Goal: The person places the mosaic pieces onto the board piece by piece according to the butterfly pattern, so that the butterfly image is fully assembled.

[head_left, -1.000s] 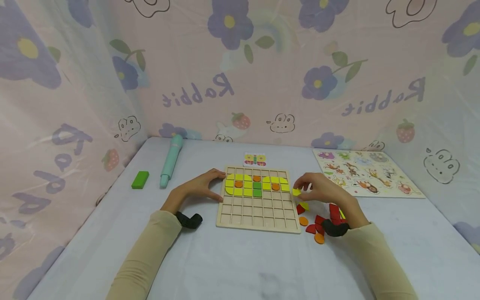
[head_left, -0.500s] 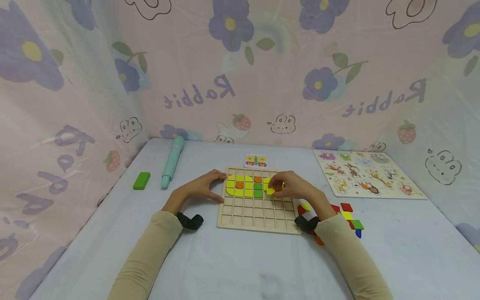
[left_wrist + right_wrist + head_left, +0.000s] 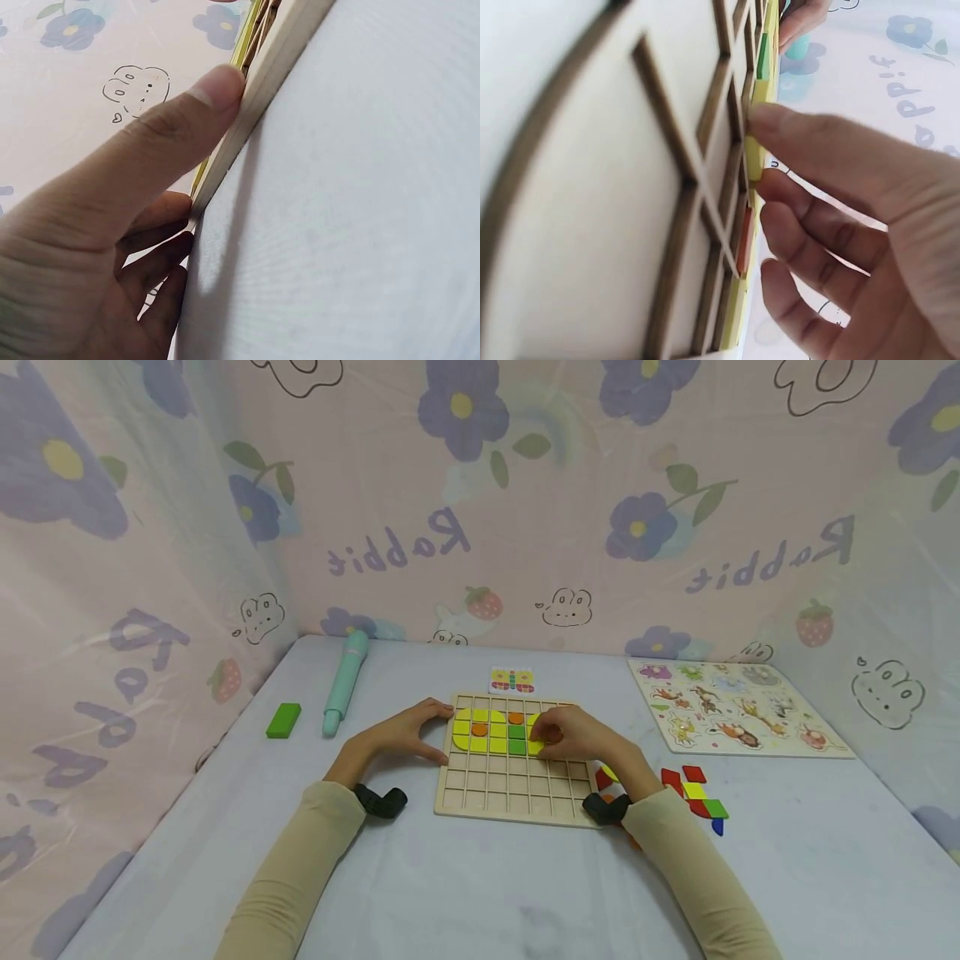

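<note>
A wooden grid board point(image 3: 487, 789) lies on the table, its upper rows partly filled with yellow, orange and green tiles. My left hand point(image 3: 405, 732) rests at the board's left edge, thumb and fingers spread apart; in the left wrist view the thumb point(image 3: 184, 112) touches the board's side. Over the upper right cells, my right hand point(image 3: 576, 735) pinches a yellow tile point(image 3: 755, 156) between thumb and index finger, at the grid. Its other fingers bend loosely beside the board. The hand hides some of the tiles under it in the head view.
Loose red, yellow, green and blue tiles point(image 3: 695, 791) lie right of the board, partly behind the right wrist. A small picture card point(image 3: 512, 681) sits beyond the board. An animal puzzle board point(image 3: 727, 710) is at right. A green block point(image 3: 283, 721) and a mint-coloured stick point(image 3: 346, 685) are at left.
From the board's right side, my right hand has moved left over the upper right cells with the yellow tile, then lowered it to the grid. The left hand has stayed in place.
</note>
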Demonstrator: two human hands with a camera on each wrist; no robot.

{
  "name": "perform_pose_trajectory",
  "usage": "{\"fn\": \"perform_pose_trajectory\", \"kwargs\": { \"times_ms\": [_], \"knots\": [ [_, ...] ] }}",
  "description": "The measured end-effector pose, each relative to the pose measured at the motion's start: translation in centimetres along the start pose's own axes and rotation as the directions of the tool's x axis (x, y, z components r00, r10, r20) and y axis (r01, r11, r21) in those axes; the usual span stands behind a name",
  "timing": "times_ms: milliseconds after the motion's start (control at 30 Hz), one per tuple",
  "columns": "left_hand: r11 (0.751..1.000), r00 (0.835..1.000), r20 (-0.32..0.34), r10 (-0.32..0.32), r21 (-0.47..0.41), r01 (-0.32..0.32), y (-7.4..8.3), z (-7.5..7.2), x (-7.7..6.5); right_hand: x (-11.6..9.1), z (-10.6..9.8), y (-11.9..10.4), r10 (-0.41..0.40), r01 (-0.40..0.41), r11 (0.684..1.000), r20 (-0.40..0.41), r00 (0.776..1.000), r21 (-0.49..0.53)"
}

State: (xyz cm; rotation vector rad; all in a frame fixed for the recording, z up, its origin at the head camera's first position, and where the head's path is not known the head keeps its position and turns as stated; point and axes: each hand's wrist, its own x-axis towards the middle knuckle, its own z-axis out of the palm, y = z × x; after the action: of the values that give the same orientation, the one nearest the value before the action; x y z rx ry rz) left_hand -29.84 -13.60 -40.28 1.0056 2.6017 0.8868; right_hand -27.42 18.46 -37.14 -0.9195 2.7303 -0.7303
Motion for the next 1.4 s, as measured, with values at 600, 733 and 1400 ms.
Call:
{"fn": "perform_pose_trajectory", "kwargs": {
  "times_ms": [600,733,1400],
  "knots": [
    [1.0,1.0,0.006,0.012,0.01,-0.012,0.0,0.0,0.3,-2.2,-1.8,1.0,-0.057,0.056,0.998,-0.048,0.997,-0.029],
    [1.0,1.0,0.006,0.008,0.01,-0.008,0.0,0.0,0.3,-4.8,-3.2,1.8,-0.075,0.07,0.996,-0.087,0.993,-0.059],
    [1.0,1.0,0.004,-0.003,0.003,0.003,0.1,-0.1,-0.1,-18.3,-6.1,7.9,0.189,-0.193,0.981,-0.103,0.976,-0.031]
  ]
}}
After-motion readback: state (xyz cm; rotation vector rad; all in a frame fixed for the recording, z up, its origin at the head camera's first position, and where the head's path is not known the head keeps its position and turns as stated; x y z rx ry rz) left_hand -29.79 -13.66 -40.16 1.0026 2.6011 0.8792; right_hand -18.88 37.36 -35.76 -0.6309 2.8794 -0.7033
